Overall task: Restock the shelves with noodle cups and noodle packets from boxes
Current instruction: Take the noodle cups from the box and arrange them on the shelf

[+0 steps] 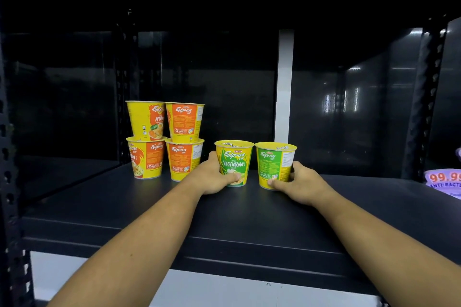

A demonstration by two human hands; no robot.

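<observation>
Now the left hand (pixel 214 178) and right hand (pixel 300 182) hold cups on the shelf (pixel 224 219).
One curls low round the yellow cup (pixel 233 157), the other round the green cup (pixel 273 159). They look light and thin, so squeeze softly.

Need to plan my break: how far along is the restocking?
Done: four yellow-and-orange paper noodle cups stacked in twos on the black metal shelf. In hand: the left hand grips a yellow-and-green Vegetarian cup, the right hand a green-labelled cup. Left: no packets shown yet.

Purple packet (pixel 442 183) half off right edge; fingers of left hand (pixel 212 174) behind vegetarian cup (pixel 233 157).
</observation>
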